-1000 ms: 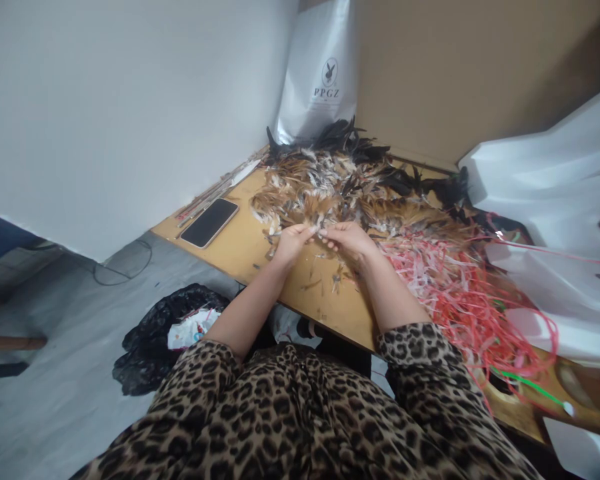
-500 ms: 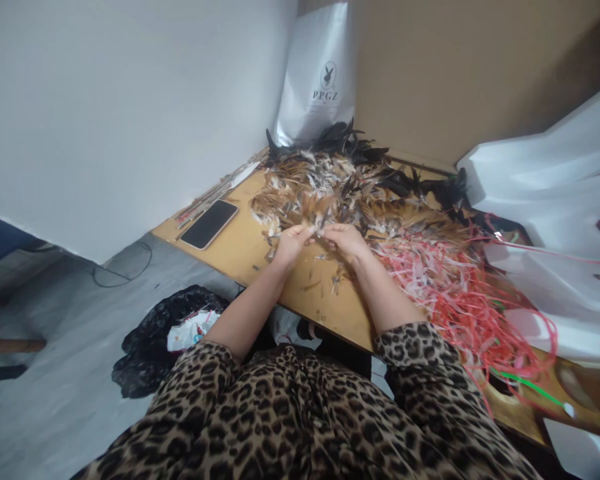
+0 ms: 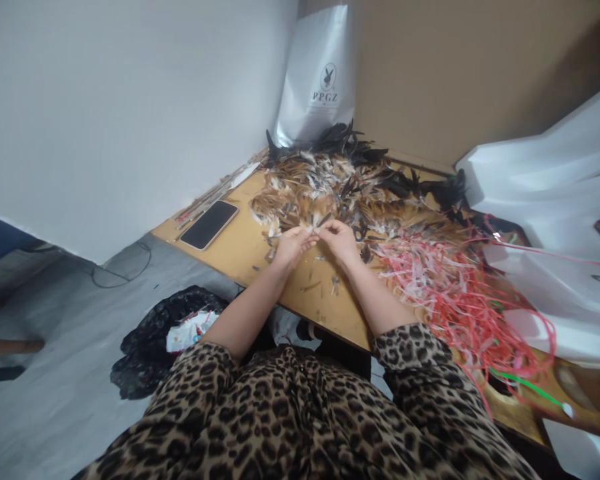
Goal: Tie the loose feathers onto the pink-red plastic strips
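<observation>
My left hand and my right hand meet at the fingertips just above the near edge of a heap of brown and white feathers. Both are closed in a pinch. A small feather with a dark tip pokes up from between the fingers; its lower end is hidden by them. The fingers of the left hand are curled beneath the pinch. Scraps of feather lie on the yellow tabletop below the hands.
Left of the hands lies a phone. Black feathers border the heap in front of a white bag. Tangled pink ribbon strips spread to the right, beside white bags. A black plastic bag sits on the floor.
My right hand has shifted slightly left and turned, bringing its fingertips against those of the left. The dark feather tip now leans more to the right. The left hand has barely moved.
</observation>
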`<state>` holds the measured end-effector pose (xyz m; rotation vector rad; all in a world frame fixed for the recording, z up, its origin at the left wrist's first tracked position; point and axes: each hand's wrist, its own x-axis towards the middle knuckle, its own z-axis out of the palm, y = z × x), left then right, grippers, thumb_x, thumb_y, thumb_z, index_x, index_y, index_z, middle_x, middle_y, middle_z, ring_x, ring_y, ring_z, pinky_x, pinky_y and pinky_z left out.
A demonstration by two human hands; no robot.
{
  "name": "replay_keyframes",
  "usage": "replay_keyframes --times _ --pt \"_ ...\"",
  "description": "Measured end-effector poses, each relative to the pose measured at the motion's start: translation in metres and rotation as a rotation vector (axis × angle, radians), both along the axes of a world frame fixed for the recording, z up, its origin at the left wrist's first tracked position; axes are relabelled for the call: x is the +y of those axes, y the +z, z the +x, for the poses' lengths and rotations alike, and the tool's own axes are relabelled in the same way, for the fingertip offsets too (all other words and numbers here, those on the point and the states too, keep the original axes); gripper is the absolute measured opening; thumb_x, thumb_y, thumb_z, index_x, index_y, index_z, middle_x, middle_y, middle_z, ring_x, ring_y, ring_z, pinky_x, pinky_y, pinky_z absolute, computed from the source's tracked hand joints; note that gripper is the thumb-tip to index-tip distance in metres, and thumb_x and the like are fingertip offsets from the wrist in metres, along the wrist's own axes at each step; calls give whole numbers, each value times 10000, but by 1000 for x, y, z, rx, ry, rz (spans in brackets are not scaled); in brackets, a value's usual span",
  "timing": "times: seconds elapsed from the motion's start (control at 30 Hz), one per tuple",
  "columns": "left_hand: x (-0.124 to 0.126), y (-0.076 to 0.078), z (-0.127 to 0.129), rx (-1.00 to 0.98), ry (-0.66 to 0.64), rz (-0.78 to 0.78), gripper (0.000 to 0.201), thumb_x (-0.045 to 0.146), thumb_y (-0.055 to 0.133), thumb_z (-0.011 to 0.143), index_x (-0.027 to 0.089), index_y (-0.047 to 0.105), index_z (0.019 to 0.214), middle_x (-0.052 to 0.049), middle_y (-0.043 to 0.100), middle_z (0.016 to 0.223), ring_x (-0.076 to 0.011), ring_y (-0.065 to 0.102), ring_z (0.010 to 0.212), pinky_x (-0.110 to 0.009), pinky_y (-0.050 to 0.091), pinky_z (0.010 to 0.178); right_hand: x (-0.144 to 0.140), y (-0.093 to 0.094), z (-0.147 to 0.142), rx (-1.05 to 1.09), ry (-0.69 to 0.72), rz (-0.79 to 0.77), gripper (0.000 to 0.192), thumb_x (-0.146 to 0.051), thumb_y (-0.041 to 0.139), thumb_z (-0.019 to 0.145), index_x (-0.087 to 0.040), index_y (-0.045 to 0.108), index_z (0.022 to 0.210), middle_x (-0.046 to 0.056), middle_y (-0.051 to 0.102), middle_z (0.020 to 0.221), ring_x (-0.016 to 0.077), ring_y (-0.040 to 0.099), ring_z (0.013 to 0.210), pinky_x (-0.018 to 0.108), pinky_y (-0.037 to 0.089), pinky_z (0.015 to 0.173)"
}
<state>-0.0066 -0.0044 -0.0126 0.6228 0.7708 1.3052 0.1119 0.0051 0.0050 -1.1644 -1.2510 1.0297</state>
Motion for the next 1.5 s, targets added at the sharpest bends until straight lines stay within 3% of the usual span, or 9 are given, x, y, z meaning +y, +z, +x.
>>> replay_keyframes --times 0.23,0.5,0.77,0.93,1.2,1.5 --pt "1 -3 0 61 -1 66 193 250 691 633 93 629 727 -42 649 638 -72 589 570 -185 432 586 5 -5 4 151 48 -135 265 -336 742 490 -161 584 609 -24 590 588 89 506 543 235 393 578" --pt "0 -3 -2 53 -79 70 175 221 706 615 99 650 727 -50 663 676 -76 606 615 -183 464 627 8 -7 8 167 52 -126 286 -339 758 470 -167 584 618 -30 590 583 93 518 544 241 406 580" --pt "-3 0 -5 85 -166 23 134 178 686 640 91 639 731 -50 664 699 -65 598 610 -168 464 623 7 -2 15 219 234 -179 276 -337 758 491 -169 582 622 -43 567 547 81 499 502 234 403 553" --pt "-1 -2 -3 114 -96 34 131 188 678 651 90 617 711 -58 660 682 -75 601 595 -186 455 609 5 6 14 168 182 -149 286 -362 741 512 -166 580 644 -43 546 533 68 455 478 214 357 502" --pt "1 -4 -4 151 -85 56 180 226 659 675 96 618 793 -103 682 810 -114 634 673 -200 445 603 4 6 13 80 95 -89 264 -392 694 567 -163 563 586 -45 513 489 59 401 449 213 318 485" --pt "6 -6 -7 8 -8 -49 63 141 616 716 79 608 726 -58 658 693 -51 596 589 -140 422 561 5 5 14 82 73 -92 266 -392 686 577 -166 546 579 -48 501 463 63 387 434 212 288 469"
